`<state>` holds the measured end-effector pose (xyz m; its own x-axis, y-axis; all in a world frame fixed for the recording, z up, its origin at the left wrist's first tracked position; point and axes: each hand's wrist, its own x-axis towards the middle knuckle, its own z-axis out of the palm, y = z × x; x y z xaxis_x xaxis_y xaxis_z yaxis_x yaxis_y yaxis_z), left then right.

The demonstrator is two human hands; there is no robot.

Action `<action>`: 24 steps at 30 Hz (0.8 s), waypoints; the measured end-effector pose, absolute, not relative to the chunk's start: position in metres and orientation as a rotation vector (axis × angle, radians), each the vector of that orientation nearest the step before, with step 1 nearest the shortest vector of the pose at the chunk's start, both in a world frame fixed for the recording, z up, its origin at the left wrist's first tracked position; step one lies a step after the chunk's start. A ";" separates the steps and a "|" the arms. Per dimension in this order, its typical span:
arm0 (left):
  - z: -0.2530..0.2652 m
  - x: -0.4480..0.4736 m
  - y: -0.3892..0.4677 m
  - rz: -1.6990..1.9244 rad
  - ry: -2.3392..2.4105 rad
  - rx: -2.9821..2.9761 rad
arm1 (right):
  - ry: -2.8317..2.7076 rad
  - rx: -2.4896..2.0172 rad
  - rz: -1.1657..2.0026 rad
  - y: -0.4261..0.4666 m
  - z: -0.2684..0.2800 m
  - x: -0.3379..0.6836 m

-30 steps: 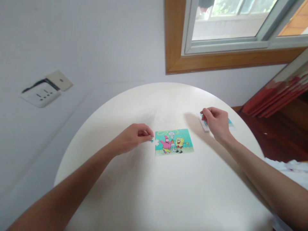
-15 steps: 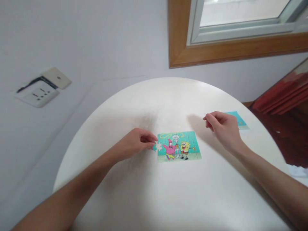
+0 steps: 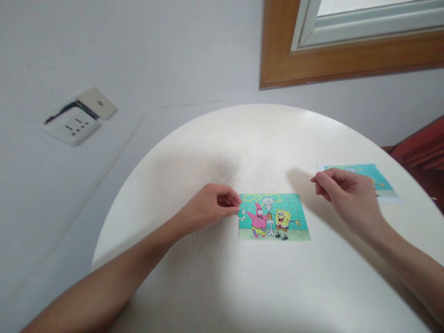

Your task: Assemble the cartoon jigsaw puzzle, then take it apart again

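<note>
A jigsaw puzzle (image 3: 291, 203) with a pink starfish, a pale squid-like figure and a yellow sponge character lies flat on the white table. At its left edge, my left hand (image 3: 217, 202) pinches a small teal puzzle piece (image 3: 240, 213), mostly hidden by the fingertips and lying at a notch in the edge. My right hand (image 3: 342, 187) hovers to the right of the puzzle, thumb and fingers closed together, with nothing visible between them. Behind that hand is a printed picture sheet (image 3: 381, 178) in the same colours, partly covered by the hand.
The round white table (image 3: 263, 286) stands against a pale wall. A wall socket (image 3: 74, 126) is at the left, and a wood-framed window (image 3: 277, 69) is at the upper right. A red curtain (image 3: 421, 145) hangs beyond the table's right edge.
The view has shifted, so everything but the window and wall items sits lower or further right. My left hand has brought the piece closer into the notch. The right hand still hovers, closed.
</note>
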<state>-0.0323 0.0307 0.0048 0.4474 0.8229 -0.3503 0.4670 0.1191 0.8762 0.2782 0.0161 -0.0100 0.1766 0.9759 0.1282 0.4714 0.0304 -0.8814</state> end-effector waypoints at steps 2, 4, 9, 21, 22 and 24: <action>0.005 -0.031 0.030 0.357 1.174 1.512 | -1.440 -1.574 0.725 0.016 -0.011 0.279; 0.006 -0.030 0.028 0.336 1.184 1.516 | -1.460 -1.563 0.720 0.016 -0.011 0.279; 0.008 -0.028 0.025 0.312 1.232 1.585 | -1.482 -1.562 0.708 0.016 -0.012 0.279; 0.011 -0.024 0.020 0.325 1.291 1.748 | -1.435 -1.539 0.832 0.017 -0.006 0.272; 0.011 -0.023 0.020 0.327 1.297 1.764 | -1.439 -1.535 0.842 0.017 -0.006 0.272; 0.012 -0.023 0.020 0.329 1.296 1.778 | -1.450 -1.526 0.846 0.017 -0.005 0.271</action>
<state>-0.0233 0.0200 0.0116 0.4188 0.8661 -0.2728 0.6315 -0.0620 0.7729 0.2705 0.0170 -0.0048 0.1007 0.9919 0.0774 0.4206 0.0281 -0.9068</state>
